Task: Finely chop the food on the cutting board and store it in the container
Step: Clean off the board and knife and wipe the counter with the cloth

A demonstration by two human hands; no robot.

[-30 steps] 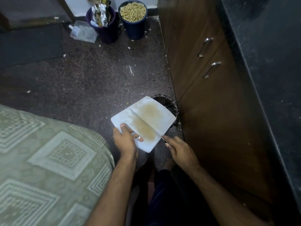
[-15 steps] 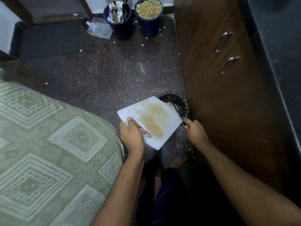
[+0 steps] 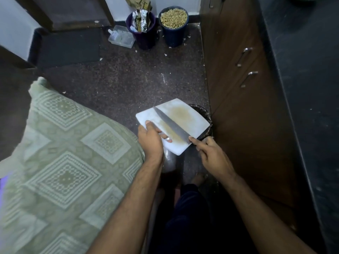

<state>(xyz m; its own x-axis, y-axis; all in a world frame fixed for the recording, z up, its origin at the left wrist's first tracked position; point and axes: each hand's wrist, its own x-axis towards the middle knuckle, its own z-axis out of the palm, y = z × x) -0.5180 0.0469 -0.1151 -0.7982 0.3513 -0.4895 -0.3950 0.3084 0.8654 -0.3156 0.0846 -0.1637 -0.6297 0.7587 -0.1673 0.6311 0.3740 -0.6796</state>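
Observation:
A white cutting board (image 3: 190, 118) with a yellowish stain is held tilted above a small black-lined bin (image 3: 206, 114) on the floor. My left hand (image 3: 150, 140) grips the board's near left edge, thumb on top. In my right hand (image 3: 211, 154) is a knife (image 3: 171, 124), held by its handle at the board's near right corner. The blade lies flat across the board, tip pointing to the far left edge. No food pieces show on the board.
Brown cabinet doors (image 3: 244, 99) and a dark countertop (image 3: 308, 88) run along the right. A patterned green cloth (image 3: 67, 162) fills the left. At the far wall stand a purple bin (image 3: 143, 33), a blue bucket of grain (image 3: 173, 24) and a clear plastic box (image 3: 121, 36).
My right hand has brought the knife back from the bin's rim onto the board, and the blade now lies across the board's middle. The left hand still holds the board.

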